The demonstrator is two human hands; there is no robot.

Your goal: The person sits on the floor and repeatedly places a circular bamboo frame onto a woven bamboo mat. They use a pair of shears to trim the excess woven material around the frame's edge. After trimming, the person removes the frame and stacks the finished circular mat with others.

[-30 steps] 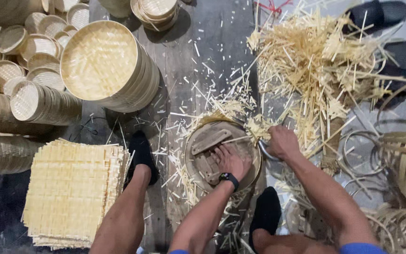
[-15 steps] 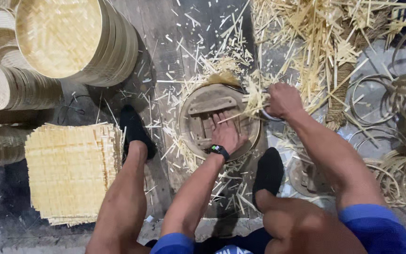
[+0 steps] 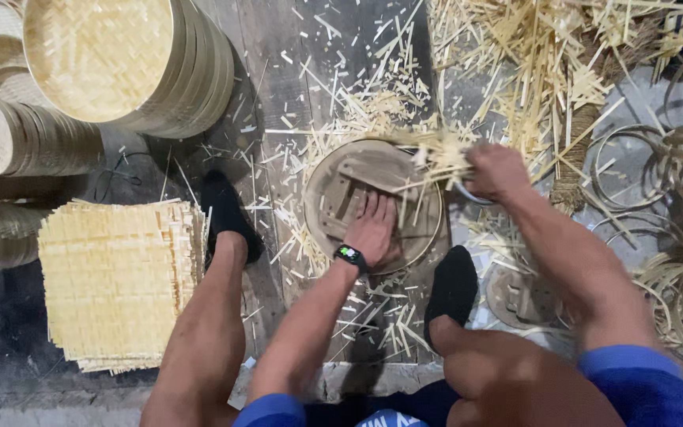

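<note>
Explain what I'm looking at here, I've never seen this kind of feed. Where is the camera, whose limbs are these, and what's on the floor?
There is no machine. The single view comes from a camera worn on a person's head, looking down, so the arms and legs belong to that person, who sits over a dark floor.

The left hand, with a wrist watch, presses flat on a round wooden form between the feet. The right hand is closed at the form's edge over a blurred bunch of bamboo strips; any tool is hidden.

Around them: stacked round woven trays, a pile of square woven mats, loose bamboo offcuts, and thin bamboo hoops to the right.
</note>
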